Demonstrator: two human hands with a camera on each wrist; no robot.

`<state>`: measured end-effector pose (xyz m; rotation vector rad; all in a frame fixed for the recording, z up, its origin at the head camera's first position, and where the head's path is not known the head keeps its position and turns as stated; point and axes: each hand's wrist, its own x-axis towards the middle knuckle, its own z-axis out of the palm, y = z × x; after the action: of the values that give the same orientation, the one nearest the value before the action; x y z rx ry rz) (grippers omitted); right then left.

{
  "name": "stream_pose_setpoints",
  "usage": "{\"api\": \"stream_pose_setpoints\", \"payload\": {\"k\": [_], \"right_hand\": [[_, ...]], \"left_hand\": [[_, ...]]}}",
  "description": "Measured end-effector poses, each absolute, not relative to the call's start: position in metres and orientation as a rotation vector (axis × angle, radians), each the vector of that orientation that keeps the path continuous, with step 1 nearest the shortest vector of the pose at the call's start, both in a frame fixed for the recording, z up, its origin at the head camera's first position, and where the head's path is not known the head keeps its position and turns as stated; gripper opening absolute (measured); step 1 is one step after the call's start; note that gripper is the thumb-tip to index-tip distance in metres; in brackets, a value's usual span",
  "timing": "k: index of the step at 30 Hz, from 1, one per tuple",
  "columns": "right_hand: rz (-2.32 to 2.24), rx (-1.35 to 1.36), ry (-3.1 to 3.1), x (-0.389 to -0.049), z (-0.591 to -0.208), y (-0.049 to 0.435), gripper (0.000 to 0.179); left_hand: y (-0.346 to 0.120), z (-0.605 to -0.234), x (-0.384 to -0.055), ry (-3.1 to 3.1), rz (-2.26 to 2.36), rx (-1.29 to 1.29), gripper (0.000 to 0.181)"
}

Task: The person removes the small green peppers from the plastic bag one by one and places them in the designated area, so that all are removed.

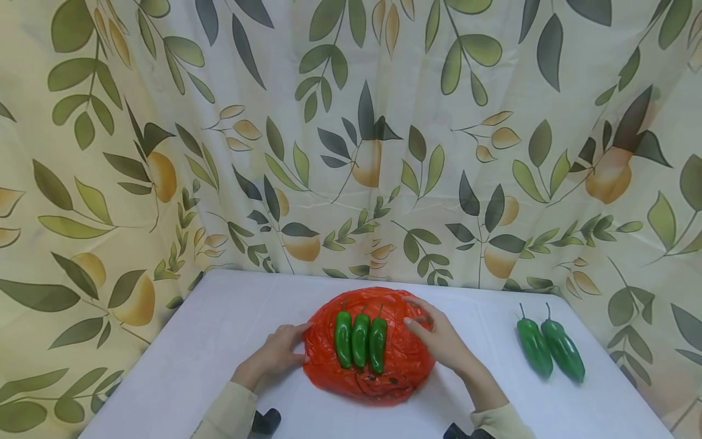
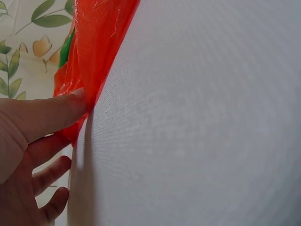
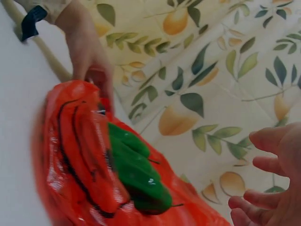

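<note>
A red plastic bag with dark printed lines lies spread on the white table. Three green peppers rest side by side on top of it, stems toward the back. At the bag's left edge is my left hand. Its thumb and index finger pinch the red plastic in the left wrist view, while the other fingers curl loosely below. My right hand hovers by the bag's right side, its fingers spread and slightly bent. Nothing is between those fingers in the right wrist view.
Two larger green peppers lie together on the right part of the white table. A curtain printed with leaves and fruit hangs behind and along both sides of the table.
</note>
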<state>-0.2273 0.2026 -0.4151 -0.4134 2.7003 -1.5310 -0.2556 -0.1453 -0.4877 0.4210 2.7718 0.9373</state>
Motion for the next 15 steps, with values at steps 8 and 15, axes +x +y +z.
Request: {"api": "stream_pose_setpoints", "payload": {"k": [8,15], "right_hand": [[-1.520,-0.345,2.789,-0.225,-0.398,0.232,0.050],[-1.473,-0.297,2.891,-0.223,-0.388,0.256,0.055]], "left_hand": [[-0.145,-0.487,-0.256,2.754,0.954,0.393,0.078],[-0.145,-0.488,-0.256,2.759,0.946,0.386,0.079]]}}
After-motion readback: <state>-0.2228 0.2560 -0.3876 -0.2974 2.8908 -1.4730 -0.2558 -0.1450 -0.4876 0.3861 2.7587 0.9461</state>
